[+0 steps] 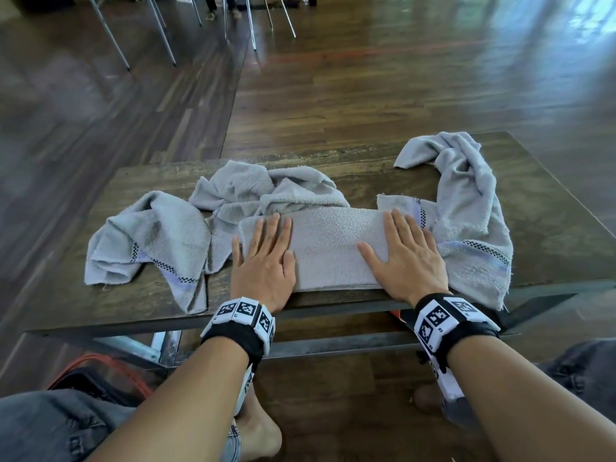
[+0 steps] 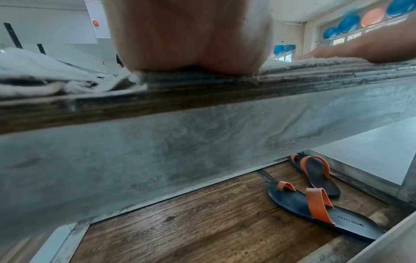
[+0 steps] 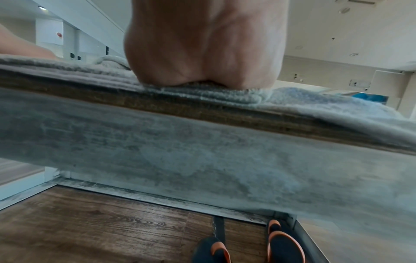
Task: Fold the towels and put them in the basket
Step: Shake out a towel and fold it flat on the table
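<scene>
A grey towel folded into a long band lies at the near edge of the wooden table. My left hand presses flat on its left end, fingers straight. My right hand presses flat on its right end. Three more grey towels lie crumpled: one at the left, one behind the folded band, one at the right hanging over the table edge. In the wrist views only the heel of each hand shows, the left hand and the right hand, on the folded towel. No basket is in view.
Orange-strapped sandals lie on the floor under the table. A black and orange object sits low at the left by my knee. Chair legs stand far back on the wooden floor.
</scene>
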A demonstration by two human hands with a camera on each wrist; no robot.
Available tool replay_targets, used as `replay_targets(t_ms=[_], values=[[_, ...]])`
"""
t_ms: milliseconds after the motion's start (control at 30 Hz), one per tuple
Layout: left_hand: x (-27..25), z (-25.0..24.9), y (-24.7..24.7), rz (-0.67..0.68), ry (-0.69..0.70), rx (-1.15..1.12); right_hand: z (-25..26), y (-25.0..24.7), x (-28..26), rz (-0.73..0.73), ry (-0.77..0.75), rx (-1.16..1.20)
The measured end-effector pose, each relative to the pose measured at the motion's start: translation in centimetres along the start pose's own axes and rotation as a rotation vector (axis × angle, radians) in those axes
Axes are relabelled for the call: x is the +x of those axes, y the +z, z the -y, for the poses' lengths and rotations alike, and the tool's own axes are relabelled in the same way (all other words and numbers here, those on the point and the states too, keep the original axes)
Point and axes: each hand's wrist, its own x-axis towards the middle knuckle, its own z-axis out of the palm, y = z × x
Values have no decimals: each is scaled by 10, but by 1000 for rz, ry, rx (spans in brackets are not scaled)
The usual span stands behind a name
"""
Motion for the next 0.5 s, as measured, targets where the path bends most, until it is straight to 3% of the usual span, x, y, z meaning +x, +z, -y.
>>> replay_targets(t_ms=[400,500], values=[[-14,3,-25,182,-164,9,-7,-8,-10,58,69,24],[-14,-1,-36,131,-201,33,-6,-11,-7,90,71,20]])
